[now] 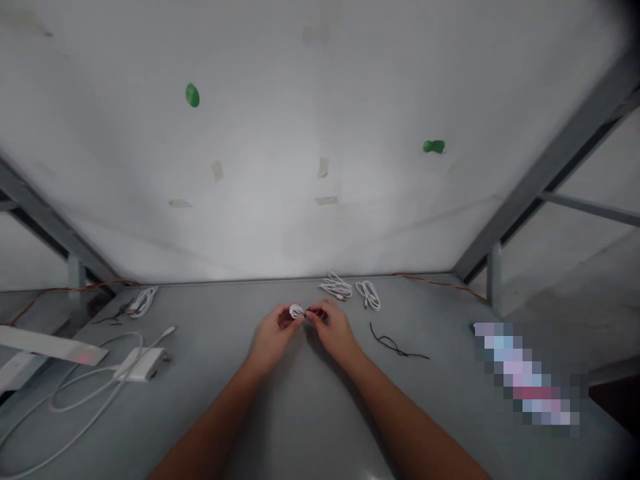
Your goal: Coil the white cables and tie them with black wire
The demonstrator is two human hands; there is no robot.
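Observation:
Near the middle of the grey table, my left hand [274,333] is closed on a small coiled white cable [296,311]. Close beside it, my right hand [334,330] pinches a thin dark tie [307,313] at the coil's right side. The fingers partly hide both the tie and the coil. Beyond my right hand lie two bundled white cables, one looser [337,286] and one wound into an oval [369,295]. Thin black ties [397,348] lie loose to the right of that hand.
A white power adapter [141,365] with a long white cord [75,400] lies at left, beside a white bar-shaped object [53,345]. Another white cable bundle [143,302] sits at the back left. A pixelated object [525,373] is at right. A white wall [280,233] bounds the back.

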